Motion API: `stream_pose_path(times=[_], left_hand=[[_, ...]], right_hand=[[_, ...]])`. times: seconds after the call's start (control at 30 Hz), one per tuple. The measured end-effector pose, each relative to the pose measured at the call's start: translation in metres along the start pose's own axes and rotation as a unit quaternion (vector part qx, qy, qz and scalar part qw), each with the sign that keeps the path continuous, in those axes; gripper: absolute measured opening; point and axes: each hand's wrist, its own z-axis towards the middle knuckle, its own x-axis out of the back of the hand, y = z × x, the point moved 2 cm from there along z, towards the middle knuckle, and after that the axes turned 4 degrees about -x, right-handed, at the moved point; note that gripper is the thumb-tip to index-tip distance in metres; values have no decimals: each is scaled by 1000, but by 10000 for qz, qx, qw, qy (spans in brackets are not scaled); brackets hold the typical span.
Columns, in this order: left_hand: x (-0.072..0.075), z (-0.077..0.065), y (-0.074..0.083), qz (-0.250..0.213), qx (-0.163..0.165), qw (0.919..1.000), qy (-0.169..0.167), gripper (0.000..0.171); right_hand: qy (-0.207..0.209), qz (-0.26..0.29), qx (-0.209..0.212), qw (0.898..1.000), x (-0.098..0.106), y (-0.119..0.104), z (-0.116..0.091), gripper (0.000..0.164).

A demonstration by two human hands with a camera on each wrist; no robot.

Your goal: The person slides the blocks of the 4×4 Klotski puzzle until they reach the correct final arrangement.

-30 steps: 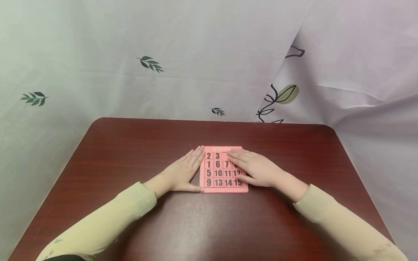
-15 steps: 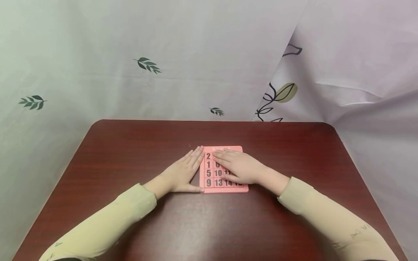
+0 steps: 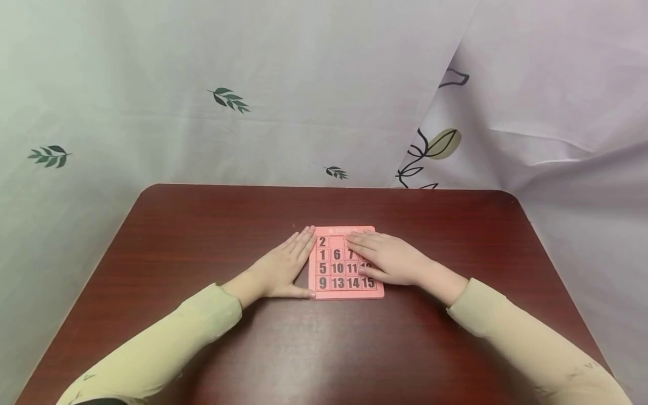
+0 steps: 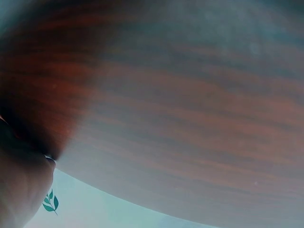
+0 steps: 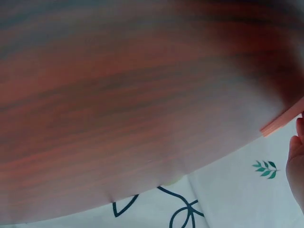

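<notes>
A pink sliding number puzzle (image 3: pixel 346 295) lies flat near the table's middle in the head view. My left hand (image 3: pixel 283 267) rests along its left edge, fingers straight, thumb at the near left corner. Across the puzzle's right part lies my right hand (image 3: pixel 395 260), fingers extended over the top row. Beside the 2 tile (image 3: pixel 322 242) is a bare slot (image 3: pixel 336 242). My right hand hides the rest of that row and part of the rows below. The right wrist view catches the puzzle's edge (image 5: pixel 281 119) next to part of my right hand (image 5: pixel 297 166).
The dark red wooden table (image 3: pixel 212 225) has rounded far corners. Behind it hangs a pale curtain (image 3: pixel 283 84) with leaf prints, and another patterned cloth (image 3: pixel 562 101) hangs at the right. Table surface fills most of both wrist views.
My right hand slid left over the top row, then back right. The bare slot has shifted one place left, where the 3 tile was. My left hand stays put.
</notes>
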Motion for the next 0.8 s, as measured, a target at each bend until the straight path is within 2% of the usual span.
stream_pose_path(times=[0.17,0.47,0.6,0.8], left_hand=[[-3,-1,-1,-92,-6,10000,-7,129],[-3,-1,0,-194,-22,9998,-46,126],[-2,-1,1,-103,-48,9999,-46,127],[0,0,0,-47,-35,10000,-21,127]], right_hand=[[146,45,184,9997,1,-5,4,70],[-53,107,414,9991,-1,-22,31,71],[-142,28,535,9985,-2,-27,41,71],[-175,-19,441,9989,-2,-22,39,72]])
